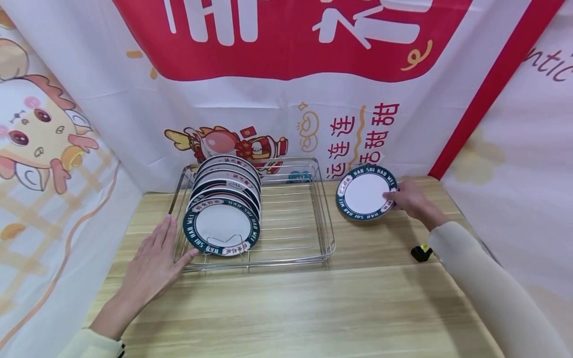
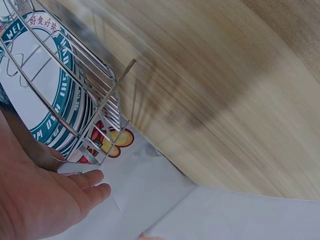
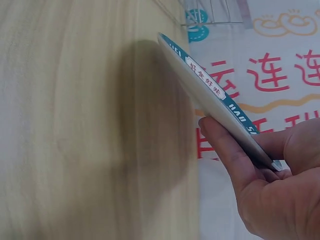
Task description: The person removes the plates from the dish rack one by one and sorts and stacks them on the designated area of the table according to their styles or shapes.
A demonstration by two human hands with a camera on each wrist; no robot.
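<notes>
Plate (image 1: 363,193) held tilted off the tabletop (image 1: 291,308) at 3 o'clock of wire rack (image 1: 326,209), gap between rims; right hand (image 1: 413,201) pinches plate's 3 o'clock edge. Row of plates (image 1: 224,223) fills rack's 9 o'clock side, rack floor showing toward 3; left hand (image 1: 154,261), fingers extended, at rack's 8 o'clock edge, contact unclear.

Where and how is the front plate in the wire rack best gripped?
Probably pinch the front plate by its right rim, thumb on the white face, coming from above and right: it stands tilted, face showing, and that edge borders the unfilled part of the wire rack, while the left hand is beside its left edge.
</notes>
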